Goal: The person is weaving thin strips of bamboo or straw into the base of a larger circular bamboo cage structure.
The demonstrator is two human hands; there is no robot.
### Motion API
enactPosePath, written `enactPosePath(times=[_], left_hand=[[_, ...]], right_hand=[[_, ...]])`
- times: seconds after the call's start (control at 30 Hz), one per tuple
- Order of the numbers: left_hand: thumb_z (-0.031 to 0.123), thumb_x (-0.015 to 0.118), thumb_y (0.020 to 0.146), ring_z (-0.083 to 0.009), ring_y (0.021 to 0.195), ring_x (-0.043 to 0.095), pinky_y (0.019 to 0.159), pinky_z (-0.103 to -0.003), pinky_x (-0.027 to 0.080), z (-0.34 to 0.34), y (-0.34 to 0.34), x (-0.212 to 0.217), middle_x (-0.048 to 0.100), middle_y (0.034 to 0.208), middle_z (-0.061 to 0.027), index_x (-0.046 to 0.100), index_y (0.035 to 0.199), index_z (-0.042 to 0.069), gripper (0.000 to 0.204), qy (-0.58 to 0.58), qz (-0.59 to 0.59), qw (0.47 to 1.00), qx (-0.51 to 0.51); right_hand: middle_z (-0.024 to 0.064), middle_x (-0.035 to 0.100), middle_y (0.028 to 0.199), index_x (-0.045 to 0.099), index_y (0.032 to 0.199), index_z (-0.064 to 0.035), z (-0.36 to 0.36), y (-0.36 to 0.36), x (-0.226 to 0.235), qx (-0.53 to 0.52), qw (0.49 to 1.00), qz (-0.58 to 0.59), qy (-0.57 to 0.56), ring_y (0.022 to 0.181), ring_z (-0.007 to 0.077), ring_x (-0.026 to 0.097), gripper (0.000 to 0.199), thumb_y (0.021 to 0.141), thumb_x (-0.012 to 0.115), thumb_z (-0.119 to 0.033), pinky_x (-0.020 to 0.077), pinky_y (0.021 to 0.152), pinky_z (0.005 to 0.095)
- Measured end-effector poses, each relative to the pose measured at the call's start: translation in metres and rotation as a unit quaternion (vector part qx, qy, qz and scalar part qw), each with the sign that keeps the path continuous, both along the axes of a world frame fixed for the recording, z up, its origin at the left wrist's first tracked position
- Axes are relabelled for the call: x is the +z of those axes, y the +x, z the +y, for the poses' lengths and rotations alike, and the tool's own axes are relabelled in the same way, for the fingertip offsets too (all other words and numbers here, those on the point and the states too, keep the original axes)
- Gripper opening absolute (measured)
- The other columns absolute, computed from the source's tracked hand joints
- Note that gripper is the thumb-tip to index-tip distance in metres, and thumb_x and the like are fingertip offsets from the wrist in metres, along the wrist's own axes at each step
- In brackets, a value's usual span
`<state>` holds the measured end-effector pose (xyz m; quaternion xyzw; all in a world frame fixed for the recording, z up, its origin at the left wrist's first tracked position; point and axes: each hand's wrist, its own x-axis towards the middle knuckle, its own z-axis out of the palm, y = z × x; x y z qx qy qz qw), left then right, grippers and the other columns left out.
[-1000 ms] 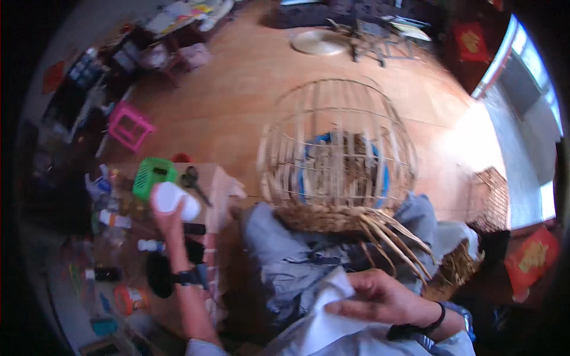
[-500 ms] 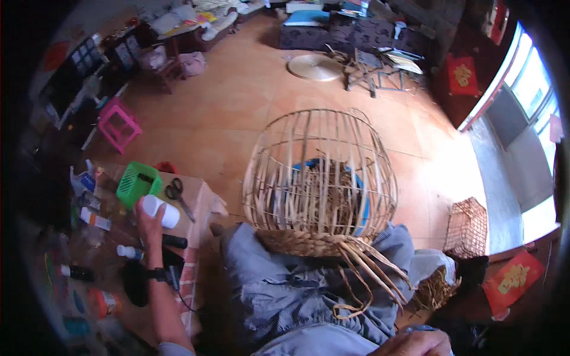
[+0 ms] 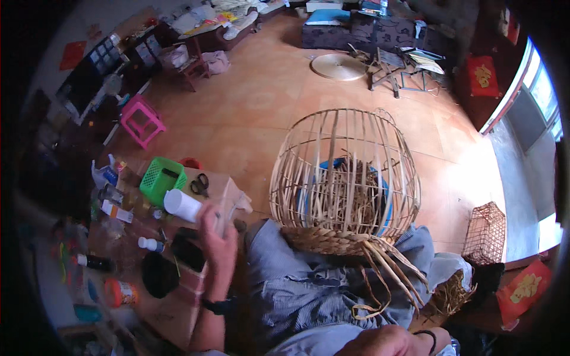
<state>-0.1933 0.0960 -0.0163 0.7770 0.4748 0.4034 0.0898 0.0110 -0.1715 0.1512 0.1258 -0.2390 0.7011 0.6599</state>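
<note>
A round woven bamboo basket frame (image 3: pixel 344 178) rests upside down on my lap, loose strips trailing from its woven rim toward my right. My left hand (image 3: pixel 215 243) is raised beside the low table and grips a white cylindrical container (image 3: pixel 181 204), with a clear crumpled bag just behind it. My right hand (image 3: pixel 386 341) lies low at the bottom edge on my clothing, only its back showing, holding nothing that I can see. A blue stool shows through the basket's ribs.
The low table (image 3: pixel 172 308) on my left carries a green plastic basket (image 3: pixel 160 179), scissors (image 3: pixel 200 184), small bottles, a black phone and a black round lid. A pink stool (image 3: pixel 141 120), a wire cage (image 3: pixel 485 232) and furniture stand around the tiled floor.
My left hand has kept the white container while the view shifted downward. My right hand dropped from my chest to the bottom edge of the picture.
</note>
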Motion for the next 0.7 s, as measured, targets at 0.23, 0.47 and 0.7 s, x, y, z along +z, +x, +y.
enactPosePath(times=[0.23,0.47,0.7], left_hand=[[-0.003,0.071,0.088,-0.0379,0.137,0.058,0.118,-0.048,0.047,-0.069,0.047,0.002,0.06,0.144,-0.0192,0.066,0.124,0.004,0.037,-0.071,0.003,0.991,-0.112],[-0.004,0.072,0.088,-0.037,0.136,0.059,0.118,-0.047,0.047,-0.091,0.058,-0.02,0.058,0.146,-0.0189,0.068,0.119,0.004,0.032,-0.12,-0.024,0.977,-0.176],[-0.005,0.072,0.089,-0.0383,0.139,0.058,0.116,-0.046,0.05,-0.106,0.059,-0.023,0.056,0.149,-0.0192,0.069,0.118,0.005,0.031,-0.143,-0.024,0.97,-0.196]], right_hand=[[0.021,0.072,0.107,0.068,0.115,0.005,0.007,-0.005,-0.007,0.005,0.999,-0.009,-0.049,0.099,0.035,0.071,0.031,0.1,0.082,-0.017,0.055,0.087,0.0485],[0.0183,0.07,0.098,0.067,0.105,0.0031,0.014,-0.027,-0.01,0.017,0.998,0.018,-0.064,0.09,0.0331,0.068,0.029,0.1,0.082,-0.02,0.0532,0.081,0.0466],[0.0155,0.068,0.089,0.066,0.096,0.0013,0.02,-0.04,-0.009,0.034,0.997,0.054,-0.048,0.08,0.0313,0.065,0.03,0.099,0.083,-0.024,0.0514,0.074,0.0446]])
